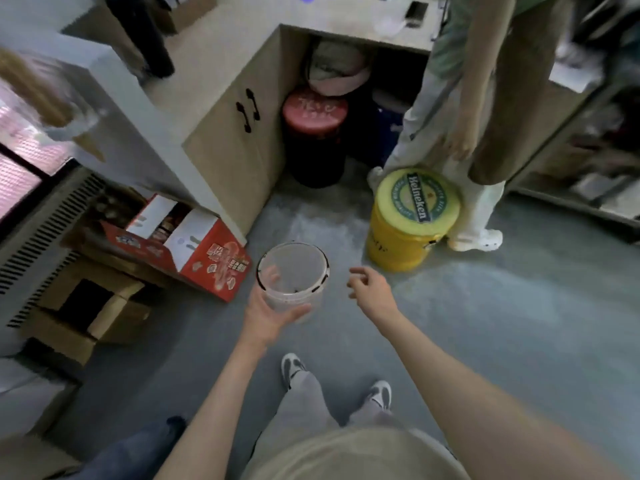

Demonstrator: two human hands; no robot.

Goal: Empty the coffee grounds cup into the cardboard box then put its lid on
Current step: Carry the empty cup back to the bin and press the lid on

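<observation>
My left hand [268,315] grips a clear plastic coffee grounds cup [294,275] from below, held upright over the grey floor. The cup looks almost empty, with only dark specks along its rim and bottom. My right hand [369,287] hovers just right of the cup, fingers loosely curled and apart, holding nothing. A brown cardboard box [114,313] with a dark open top sits on the floor at the left. I see no lid in view.
A red printed carton [194,251] lies left of the cup. A yellow Heineken stool [412,220] and a red-topped black stool [315,133] stand ahead by a wooden cabinet [235,147]. Another person [474,109] stands at the right.
</observation>
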